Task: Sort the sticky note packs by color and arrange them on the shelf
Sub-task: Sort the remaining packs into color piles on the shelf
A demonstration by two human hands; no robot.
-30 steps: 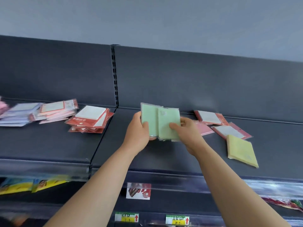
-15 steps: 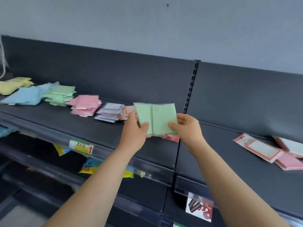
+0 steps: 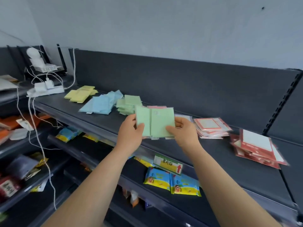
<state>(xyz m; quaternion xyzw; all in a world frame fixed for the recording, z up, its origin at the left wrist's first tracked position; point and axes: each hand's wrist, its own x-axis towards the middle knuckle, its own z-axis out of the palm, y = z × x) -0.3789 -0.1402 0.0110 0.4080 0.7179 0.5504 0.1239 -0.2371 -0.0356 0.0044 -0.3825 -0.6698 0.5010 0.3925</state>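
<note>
Leftmost on the shelf (image 3: 221, 161) lie yellow packs (image 3: 81, 95), next blue packs (image 3: 101, 104), next a green pile (image 3: 129, 104). Just right of it, above the shelf, the left hand (image 3: 129, 136) and right hand (image 3: 185, 136) each pinch one side of 2 overlapping green packs (image 3: 157, 123), thumbs in front. Farther right sit a red-framed stack (image 3: 211, 126) and a red stack (image 3: 257, 148).

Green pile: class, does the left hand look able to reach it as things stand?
Probably yes: the left hand is near the green pile with nothing between, though it and the right hand hold green packs.
</note>
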